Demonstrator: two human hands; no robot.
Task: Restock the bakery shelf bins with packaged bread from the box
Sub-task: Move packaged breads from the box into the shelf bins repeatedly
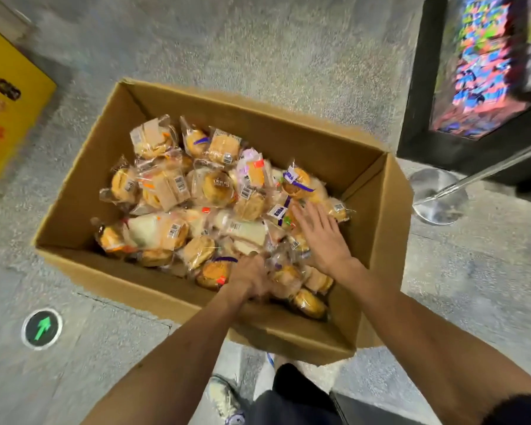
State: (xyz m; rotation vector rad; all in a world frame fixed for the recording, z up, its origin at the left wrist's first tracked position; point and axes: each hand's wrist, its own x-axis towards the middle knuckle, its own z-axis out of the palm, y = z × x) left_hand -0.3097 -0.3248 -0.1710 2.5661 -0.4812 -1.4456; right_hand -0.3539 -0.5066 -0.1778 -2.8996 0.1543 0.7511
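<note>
A speckled grey concrete floor (258,35) is filling most of the view. A yellow carton (3,96) with red and black print is lying at the left edge. A round floor marker (42,329) with a green arrow is sitting low on the left. At right, a black-framed display (485,65) of blurred, colourful packets is standing, and just beside it a chrome stanchion base (439,196) is resting, its pole slanting off to the right.
</note>
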